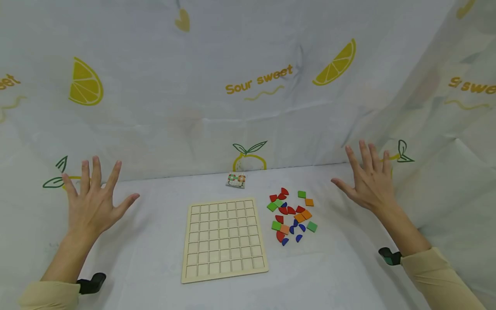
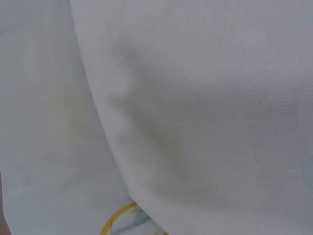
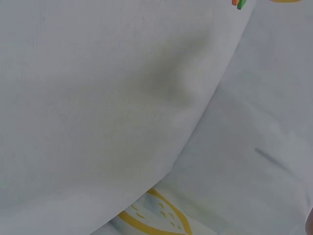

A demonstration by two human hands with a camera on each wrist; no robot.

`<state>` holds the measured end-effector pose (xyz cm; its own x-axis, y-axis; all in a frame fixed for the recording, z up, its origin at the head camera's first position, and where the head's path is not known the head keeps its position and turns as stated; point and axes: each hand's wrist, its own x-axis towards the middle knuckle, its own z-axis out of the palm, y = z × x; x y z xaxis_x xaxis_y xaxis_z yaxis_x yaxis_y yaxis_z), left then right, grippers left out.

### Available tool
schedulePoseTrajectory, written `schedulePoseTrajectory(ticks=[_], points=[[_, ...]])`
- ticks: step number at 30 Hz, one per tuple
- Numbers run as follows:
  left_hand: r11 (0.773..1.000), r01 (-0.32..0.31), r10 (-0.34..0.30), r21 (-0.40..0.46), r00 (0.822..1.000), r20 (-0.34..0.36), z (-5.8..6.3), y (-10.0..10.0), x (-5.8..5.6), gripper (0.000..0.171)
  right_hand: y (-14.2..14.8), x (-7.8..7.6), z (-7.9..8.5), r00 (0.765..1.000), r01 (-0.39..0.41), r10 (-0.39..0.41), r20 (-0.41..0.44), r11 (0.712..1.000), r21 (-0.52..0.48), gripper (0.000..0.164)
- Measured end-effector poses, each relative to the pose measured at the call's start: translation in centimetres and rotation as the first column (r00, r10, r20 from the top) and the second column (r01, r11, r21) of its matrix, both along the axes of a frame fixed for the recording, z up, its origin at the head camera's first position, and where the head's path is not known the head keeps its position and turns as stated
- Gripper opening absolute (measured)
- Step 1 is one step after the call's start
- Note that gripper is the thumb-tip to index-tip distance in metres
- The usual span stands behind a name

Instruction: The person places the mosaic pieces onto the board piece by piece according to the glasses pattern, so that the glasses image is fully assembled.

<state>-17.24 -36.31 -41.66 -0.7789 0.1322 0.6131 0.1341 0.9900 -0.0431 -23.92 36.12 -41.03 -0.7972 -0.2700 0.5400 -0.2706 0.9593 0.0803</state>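
Observation:
Fingers spread wide, my left hand [image 1: 93,202] is held over the left side of the white table and holds nothing. On the far right my right hand [image 1: 370,185] is also spread and free of any object. Between the hands lies a square wooden grid board [image 1: 224,240]. Just right of it are scattered red quarter-round pieces [image 1: 280,236], blue half-round pieces [image 1: 299,238], green squares [image 1: 311,226] and orange squares [image 1: 309,202]. A small patterned card stack [image 1: 236,180] sits behind the board. The wrist views show mostly cloth and hand shadows.
A white cloth curtain [image 1: 201,142] printed with lemons and lettering rises behind the table and along the right side. Black wrist camera mounts [image 1: 91,283] stick out inward from both sleeves. The white tabletop [image 1: 151,258] spreads around the board.

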Motion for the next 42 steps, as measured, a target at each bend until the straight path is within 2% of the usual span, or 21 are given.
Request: schedulePoseTrajectory(ticks=[4,6,9,13,16,20,24,29,30,32,34,37,39,42], points=[[1.0,0.002,-0.002,-0.004,1.0,-0.007,0.0,-0.1,-0.1,0.11,-0.2,0.0,-0.1,1.0,-0.005,0.005,-0.001,1.0,-0.001,0.117],[1.0,-0.002,0.002,0.001,1.0,0.012,0.1,-0.1,-0.1,0.112,-0.4,0.0,-0.2,1.0,-0.012,0.012,-0.002,1.0,-0.003,0.117],[1.0,-0.021,0.02,0.011,0.997,0.075,0.3,-0.1,0.0,0.11,-0.9,0.0,-0.4,0.999,-0.032,0.032,-0.01,0.999,-0.011,0.115],[0.999,-0.034,0.029,0.027,0.988,0.153,0.4,0.2,0.3,0.098,-1.7,0.0,-0.8,0.995,-0.087,0.085,-0.048,0.996,-0.038,0.109],[0.998,-0.025,0.017,0.05,0.987,0.162,0.3,0.7,0.5,0.094,-2.3,0.1,-1.1,0.988,-0.143,0.139,-0.061,0.987,-0.071,0.102],[0.997,0.009,-0.02,0.081,0.991,0.132,-0.1,1.2,0.7,0.088,-3.1,0.2,-1.5,0.981,-0.194,0.193,-0.023,0.974,-0.117,0.089],[0.994,0.036,-0.05,0.106,0.99,0.133,-0.6,1.8,1.1,0.077,-3.8,0.2,-1.9,0.975,-0.218,0.223,0.016,0.964,-0.154,0.094],[0.988,0.054,-0.082,0.147,0.978,0.192,-1.1,2.7,1.6,0.07,-4.9,0.2,-2.6,0.96,-0.24,0.268,0.082,0.936,-0.257,0.085],[0.985,0.052,-0.088,0.163,0.97,0.225,-1.2,3.0,1.7,0.069,-5.1,0.3,-2.7,0.956,-0.238,0.275,0.102,0.93,-0.282,0.082],[0.979,0.045,-0.107,0.198,0.944,0.312,-1.4,3.5,1.9,0.066,-5.6,0.3,-2.9,0.948,-0.23,0.286,0.14,0.919,-0.321,0.079],[0.97,0.032,-0.132,0.24,0.9,0.415,-1.5,4.1,2.2,0.063,-6.2,0.3,-3.1,0.94,-0.221,0.296,0.171,0.907,-0.358,0.076],[0.945,0.017,-0.199,0.325,0.82,0.537,-1.8,5.3,2.6,0.059,-6.8,0.1,-3.4,0.921,-0.216,0.327,0.213,0.882,-0.418,0.072],[0.919,0.017,-0.262,0.395,0.774,0.577,-2.0,6.1,2.8,0.057,-7.2,-0.1,-3.7,0.904,-0.226,0.36,0.232,0.86,-0.457,0.069],[0.87,0.015,-0.354,0.492,0.715,0.603,-2.3,7.5,3.2,0.051,-7.8,-0.4,-3.9,0.869,-0.236,0.415,0.271,0.827,-0.511,0.063]])
